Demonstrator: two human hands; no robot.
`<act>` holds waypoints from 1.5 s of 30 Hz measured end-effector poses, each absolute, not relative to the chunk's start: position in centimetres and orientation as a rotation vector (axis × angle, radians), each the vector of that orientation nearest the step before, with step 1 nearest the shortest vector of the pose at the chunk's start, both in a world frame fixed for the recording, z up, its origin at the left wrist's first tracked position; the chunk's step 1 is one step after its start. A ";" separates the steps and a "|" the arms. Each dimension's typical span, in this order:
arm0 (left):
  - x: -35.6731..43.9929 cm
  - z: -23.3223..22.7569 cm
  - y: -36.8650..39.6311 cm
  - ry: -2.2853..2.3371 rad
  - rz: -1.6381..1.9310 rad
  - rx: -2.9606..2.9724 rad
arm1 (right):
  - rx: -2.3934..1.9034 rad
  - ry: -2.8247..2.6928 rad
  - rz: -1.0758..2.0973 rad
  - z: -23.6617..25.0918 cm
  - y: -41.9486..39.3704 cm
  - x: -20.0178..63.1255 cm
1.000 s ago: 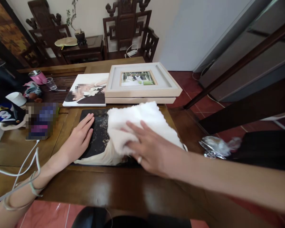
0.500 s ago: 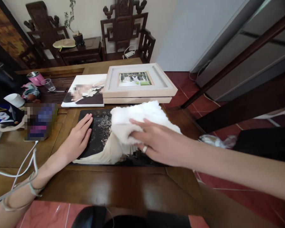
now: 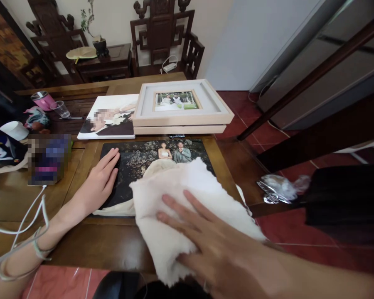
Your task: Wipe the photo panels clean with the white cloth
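Observation:
A dark photo print (image 3: 124, 182) of two people, one in a long pale dress, lies flat on the wooden table. My left hand (image 3: 101, 178) rests on its left edge, fingers stretched out and palm down, with nothing in it. Over the print's lower right part and past its near edge spreads a white fluffy cloth (image 3: 162, 187). My right hand (image 3: 212, 241) is on top of this cloth, fingers spread across it and a fold caught at the thumb. The cloth hides much of the dress and the print's lower right corner.
Behind the print lie a stack of light wooden picture frames (image 3: 180, 121) and a white-edged photo panel (image 3: 109, 118). At left are a pink mug (image 3: 43, 101), a clear cup (image 3: 62, 109), a blurred-out item (image 3: 48, 160) and a white cable (image 3: 34, 209). Clear plastic wrapping (image 3: 277, 187) lies at right.
My right hand has drawn the cloth down toward me, past the print's near edge, and its fingers have spread. The two people in the print now show. My left hand stays on the edge.

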State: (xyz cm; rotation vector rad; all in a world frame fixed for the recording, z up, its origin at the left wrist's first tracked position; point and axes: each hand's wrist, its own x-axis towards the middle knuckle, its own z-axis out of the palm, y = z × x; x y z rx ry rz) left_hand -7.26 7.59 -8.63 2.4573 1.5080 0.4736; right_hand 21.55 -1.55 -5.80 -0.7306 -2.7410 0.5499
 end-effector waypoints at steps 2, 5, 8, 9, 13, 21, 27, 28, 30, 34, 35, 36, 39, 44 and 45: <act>-7.2 -8.7 7.6 1.509 0.470 2.468 | -0.708 -2.754 0.602 -5.5 -1.5 21.6; -7.3 -8.7 7.5 1.504 0.480 2.482 | -0.771 -2.752 0.592 -5.0 0.4 22.0; -7.3 -8.6 7.4 1.506 0.477 2.481 | -0.921 -2.759 0.551 -4.6 3.1 22.4; -7.3 -8.6 7.4 1.506 0.476 2.480 | -0.975 -2.753 0.534 -4.5 4.0 22.5; -7.4 -8.6 7.3 1.502 0.481 2.480 | -1.088 -2.718 0.435 -4.7 5.9 22.6; -7.4 -8.6 7.4 1.504 0.476 2.481 | -0.971 -2.779 0.307 -5.9 3.9 22.6; -7.4 -8.7 7.5 1.504 0.449 2.491 | -0.804 -2.718 0.486 -5.8 0.7 22.1; -7.4 -8.7 7.5 1.504 0.449 2.491 | -0.785 -2.717 0.511 -5.8 0.5 22.0; -7.4 -8.7 7.5 1.501 0.451 2.490 | -0.769 -2.736 0.546 -5.7 0.6 22.0; -7.4 -8.7 7.5 1.490 0.452 2.493 | -0.774 -2.786 0.569 -5.2 1.7 22.1; -7.3 -8.6 7.5 1.490 0.452 2.496 | -0.784 -2.795 0.574 -5.0 2.1 22.2; -7.3 -8.6 7.5 1.490 0.450 2.498 | -0.793 -2.805 0.579 -4.9 2.4 22.2; -7.3 -8.6 7.5 1.495 0.449 2.500 | -0.836 -2.812 0.582 -4.7 3.2 22.3; -7.3 -8.6 7.5 1.495 0.443 2.501 | -0.867 -2.796 0.551 -5.0 3.6 22.4; -7.3 -8.6 7.5 1.495 0.441 2.503 | -0.861 -2.798 0.531 -5.1 3.4 22.3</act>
